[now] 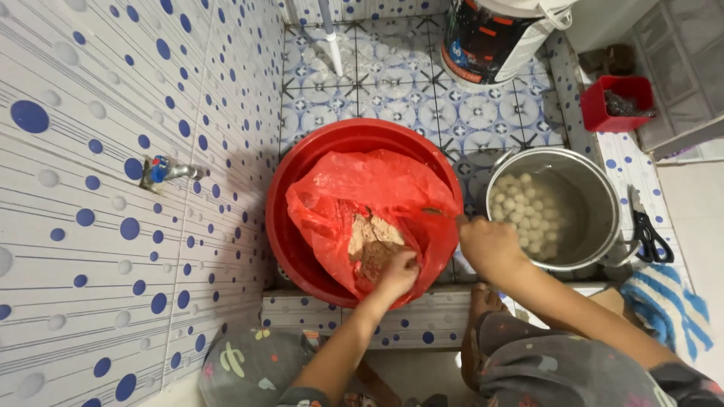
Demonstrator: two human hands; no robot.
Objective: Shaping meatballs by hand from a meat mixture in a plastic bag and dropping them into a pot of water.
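A red plastic bag (354,188) lies open inside a round red basin (302,162) on the tiled floor. Brownish peelings or scraps (373,241) sit in the bag's opening. My left hand (398,273) is closed over something small at the bag's near edge, right above the scraps; what it holds is hidden. My right hand (490,247) grips a knife (445,214) whose blade points left over the bag. Just right of the basin stands a metal pot (596,196) of water with several pale round peeled pieces (524,207) in it.
A tap (167,170) juts from the dotted tile wall at left. A large bucket (494,38) stands at the back, a red box (615,102) at right, black scissors (648,237) on the ledge, and a blue striped cloth (667,301) beside my knee.
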